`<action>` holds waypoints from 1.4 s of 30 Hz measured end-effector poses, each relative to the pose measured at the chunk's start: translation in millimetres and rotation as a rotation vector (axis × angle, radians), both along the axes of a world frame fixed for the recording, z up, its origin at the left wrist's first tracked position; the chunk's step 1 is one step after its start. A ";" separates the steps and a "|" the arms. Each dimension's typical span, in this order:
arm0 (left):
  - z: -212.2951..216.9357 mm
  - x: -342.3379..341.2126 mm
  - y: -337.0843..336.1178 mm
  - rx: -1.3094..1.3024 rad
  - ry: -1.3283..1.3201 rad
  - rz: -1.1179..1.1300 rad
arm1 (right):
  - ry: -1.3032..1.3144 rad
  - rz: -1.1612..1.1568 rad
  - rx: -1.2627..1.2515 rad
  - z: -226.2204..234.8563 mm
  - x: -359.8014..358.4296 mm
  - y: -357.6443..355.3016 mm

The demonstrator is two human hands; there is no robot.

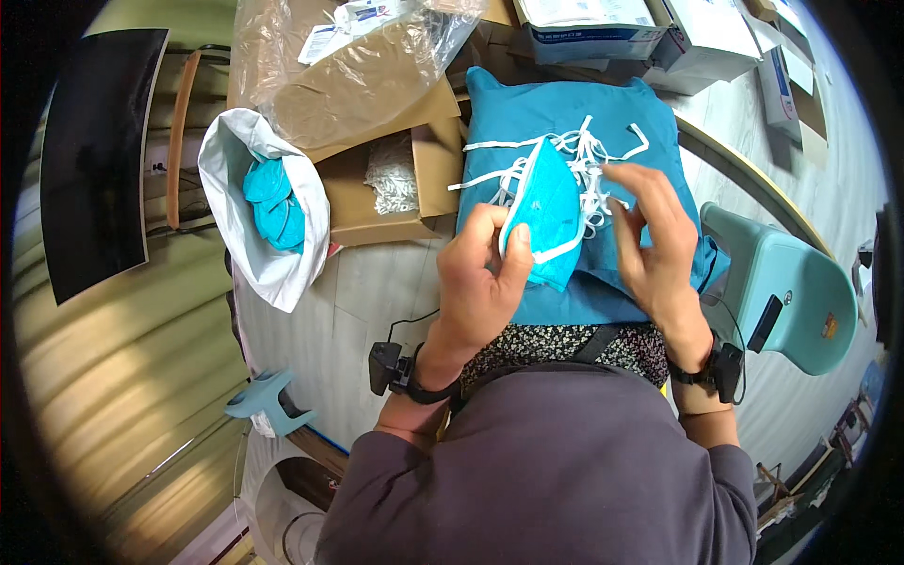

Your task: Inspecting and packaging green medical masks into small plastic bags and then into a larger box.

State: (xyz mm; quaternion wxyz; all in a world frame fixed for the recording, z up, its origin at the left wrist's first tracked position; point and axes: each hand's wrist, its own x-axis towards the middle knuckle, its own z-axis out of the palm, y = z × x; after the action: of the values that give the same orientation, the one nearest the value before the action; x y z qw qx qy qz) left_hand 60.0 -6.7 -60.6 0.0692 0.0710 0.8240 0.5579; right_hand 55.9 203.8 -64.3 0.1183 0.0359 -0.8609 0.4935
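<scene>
My left hand (482, 282) pinches the lower left edge of a folded turquoise face mask (551, 202), its thumb lying on the front. A white strap runs across the lower part of the mask, and a white band lines its left edge. My right hand (659, 240) is just right of the mask, thumb and index finger apart and curved toward the white straps. Several white elastic straps (589, 149) lie in a loose tangle behind and beside the mask. Beneath them a teal cushion (518, 104) covers my lap.
To the left, a white bag (306, 188) holds several turquoise masks (273, 202). Beside it, an open cardboard box (438, 174) contains a heap of white straps (391, 174). White cartons (598, 38) stand at the back. A pale green plastic stool (800, 301) is at right.
</scene>
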 end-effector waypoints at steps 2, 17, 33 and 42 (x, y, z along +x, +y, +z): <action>0.3 0.9 2.2 -0.005 -0.024 0.053 | 0.072 0.176 -0.115 10.4 5.0 -10.6; 2.3 12.7 -38.7 0.132 -0.155 0.135 | -0.086 0.138 0.018 -39.5 -17.1 26.8; -30.8 -102.9 -295.3 0.471 -0.171 1.116 | -0.176 -0.080 0.314 -75.7 -26.4 34.4; -48.8 -54.6 -47.7 -0.269 0.133 -0.253 | -0.298 -0.042 0.211 -87.9 -45.2 33.9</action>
State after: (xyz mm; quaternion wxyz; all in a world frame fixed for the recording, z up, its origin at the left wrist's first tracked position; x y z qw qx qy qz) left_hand 5.4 -54.4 -109.4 0.0931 0.2010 0.8783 0.4237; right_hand 10.6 237.8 -152.3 -0.0046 -0.0434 -0.9165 0.3976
